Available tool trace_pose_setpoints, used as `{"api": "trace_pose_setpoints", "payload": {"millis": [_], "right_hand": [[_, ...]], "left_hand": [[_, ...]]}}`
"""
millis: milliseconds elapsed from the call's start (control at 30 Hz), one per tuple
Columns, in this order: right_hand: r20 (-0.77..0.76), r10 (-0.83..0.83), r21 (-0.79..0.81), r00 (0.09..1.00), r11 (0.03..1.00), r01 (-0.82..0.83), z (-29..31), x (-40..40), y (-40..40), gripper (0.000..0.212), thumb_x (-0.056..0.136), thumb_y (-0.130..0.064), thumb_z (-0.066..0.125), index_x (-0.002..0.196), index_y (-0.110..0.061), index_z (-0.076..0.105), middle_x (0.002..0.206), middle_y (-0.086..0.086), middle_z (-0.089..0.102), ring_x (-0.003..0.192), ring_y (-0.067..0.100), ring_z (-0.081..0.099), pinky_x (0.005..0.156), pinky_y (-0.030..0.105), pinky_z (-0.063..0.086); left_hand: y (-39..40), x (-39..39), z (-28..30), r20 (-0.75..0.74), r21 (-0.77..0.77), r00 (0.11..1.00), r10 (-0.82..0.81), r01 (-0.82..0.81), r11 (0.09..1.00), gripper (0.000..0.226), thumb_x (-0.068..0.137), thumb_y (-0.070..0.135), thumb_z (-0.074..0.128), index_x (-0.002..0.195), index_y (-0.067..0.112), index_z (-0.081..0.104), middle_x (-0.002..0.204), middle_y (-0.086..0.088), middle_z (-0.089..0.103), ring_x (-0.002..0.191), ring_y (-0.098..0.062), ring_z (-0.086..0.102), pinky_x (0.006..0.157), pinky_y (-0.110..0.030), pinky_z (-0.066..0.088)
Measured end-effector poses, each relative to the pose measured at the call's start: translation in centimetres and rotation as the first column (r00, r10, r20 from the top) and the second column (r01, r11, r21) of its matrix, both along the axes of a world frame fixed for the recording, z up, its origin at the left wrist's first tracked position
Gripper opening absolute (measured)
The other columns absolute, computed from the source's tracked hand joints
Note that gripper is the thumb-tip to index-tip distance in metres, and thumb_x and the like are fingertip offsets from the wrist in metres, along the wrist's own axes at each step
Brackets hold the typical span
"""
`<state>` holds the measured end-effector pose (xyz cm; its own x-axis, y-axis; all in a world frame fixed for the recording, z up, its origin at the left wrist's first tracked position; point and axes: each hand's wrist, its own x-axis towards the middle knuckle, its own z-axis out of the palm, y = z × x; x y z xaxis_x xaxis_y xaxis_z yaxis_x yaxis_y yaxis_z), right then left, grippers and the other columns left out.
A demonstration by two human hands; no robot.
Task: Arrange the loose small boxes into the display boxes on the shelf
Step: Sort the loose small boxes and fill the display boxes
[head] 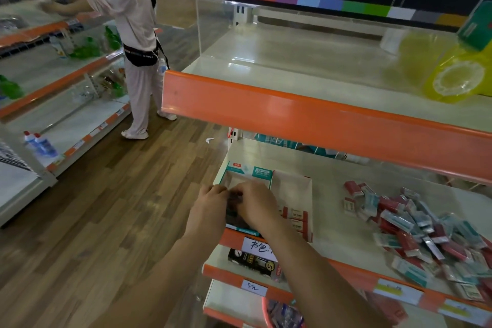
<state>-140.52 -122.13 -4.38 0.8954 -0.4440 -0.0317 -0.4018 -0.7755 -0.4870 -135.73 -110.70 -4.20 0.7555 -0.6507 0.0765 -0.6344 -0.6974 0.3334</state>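
Dark small boxes (234, 210) pinched between left hand (210, 208) and right hand (257, 204).

Under the hands, the teal-trimmed display box (262, 173) and the red-trimmed display box (295, 189) to their right look like matt white cardboard. Farther right, the loose small boxes (426, 234) shine in glossy clear wrap. The shelf (332, 221) beneath is smooth, pale and faintly glossy, its orange edge strip (319, 112) above the hands glossy plastic. The floor (106, 221) to their left is wood-grain plank.
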Motion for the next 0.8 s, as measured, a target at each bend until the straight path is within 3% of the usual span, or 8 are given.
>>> {"api": "trace_pose_setpoints", "payload": {"millis": [167,233,300,367,433,533,700,800], "right_hand": [[-0.036,0.061,-0.013,0.997,0.998,-0.061,0.0,-0.3,0.0,0.030,0.092,-0.020,0.058,0.122,-0.025,0.062,0.130,0.002,0.055,0.118,0.023,0.051,0.101,0.039,0.046],[0.075,0.029,0.085,0.997,0.996,-0.035,0.0,-0.9,-0.4,0.041,0.094,-0.013,0.054,0.133,-0.025,0.052,0.140,-0.003,0.045,0.129,0.016,0.040,0.108,0.035,0.040],[0.237,-0.036,0.123,0.971,0.992,0.007,0.3,-2.0,-1.2,0.040,0.096,-0.010,0.050,0.132,-0.026,0.051,0.137,-0.009,0.043,0.126,0.004,0.035,0.106,0.021,0.036],[0.376,-0.101,0.048,0.921,0.995,0.090,0.6,-3.5,-2.7,0.032,0.095,-0.010,0.051,0.123,-0.022,0.058,0.128,-0.009,0.049,0.119,0.001,0.037,0.098,0.011,0.035],[0.441,-0.165,-0.029,0.882,0.980,0.197,0.8,-5.1,-4.6,0.026,0.092,-0.010,0.055,0.115,-0.019,0.064,0.120,-0.006,0.056,0.116,0.009,0.044,0.093,0.010,0.032],[0.407,-0.287,-0.061,0.867,0.938,0.340,0.8,-7.8,-7.6,0.025,0.090,-0.011,0.057,0.112,-0.018,0.066,0.117,-0.004,0.060,0.112,0.015,0.048,0.089,0.015,0.035],[0.262,-0.442,0.005,0.858,0.890,0.457,0.1,-11.8,-10.5,0.027,0.088,-0.012,0.058,0.114,-0.014,0.066,0.121,0.004,0.061,0.118,0.022,0.050,0.099,0.034,0.042],[0.206,-0.490,0.057,0.847,0.870,0.490,-0.1,-13.5,-11.2,0.031,0.090,-0.015,0.058,0.121,-0.016,0.063,0.128,0.000,0.056,0.123,0.017,0.047,0.098,0.029,0.040]], "left_hand": [[-0.5,-0.4,0.0,0.053,0.129,0.998,-0.026,0.019,0.992,0.034,0.086,0.025,0.062,0.117,0.030,0.052,0.120,0.009,0.057,0.115,-0.014,0.037,0.090,-0.026,0.047],[-1.0,-0.5,0.3,0.058,0.189,0.998,-0.022,0.010,0.982,0.039,0.085,0.026,0.064,0.120,0.027,0.047,0.121,0.004,0.055,0.114,-0.016,0.039,0.085,-0.028,0.050],[-1.6,-0.7,0.7,0.078,0.286,0.995,-0.056,0.031,0.958,0.045,0.085,0.025,0.065,0.123,0.024,0.042,0.125,0.000,0.053,0.114,-0.019,0.039,0.085,-0.029,0.049],[-2.3,-1.1,1.1,0.105,0.329,0.991,-0.084,0.045,0.943,0.044,0.084,0.025,0.064,0.123,0.022,0.043,0.127,-0.003,0.050,0.113,-0.020,0.040,0.087,-0.030,0.048],[-3.2,-1.9,1.5,0.125,0.280,0.989,-0.077,0.039,0.959,0.040,0.086,0.023,0.060,0.123,0.021,0.046,0.131,-0.004,0.046,0.119,-0.022,0.038,0.091,-0.033,0.047],[-5.4,-3.5,1.8,0.129,0.168,0.986,-0.109,0.087,0.982,0.039,0.089,0.019,0.051,0.128,0.020,0.047,0.134,-0.004,0.045,0.126,-0.024,0.035,0.096,-0.037,0.042],[-8.9,-6.5,1.9,0.123,0.066,0.970,-0.210,0.203,0.977,0.040,0.089,0.020,0.047,0.129,0.018,0.045,0.130,-0.003,0.046,0.116,-0.022,0.040,0.092,-0.036,0.038],[-10.5,-7.9,1.6,0.127,0.088,0.958,-0.256,0.246,0.965,0.035,0.089,0.025,0.048,0.123,0.019,0.052,0.130,-0.004,0.047,0.121,-0.024,0.038,0.094,-0.035,0.036]]}}
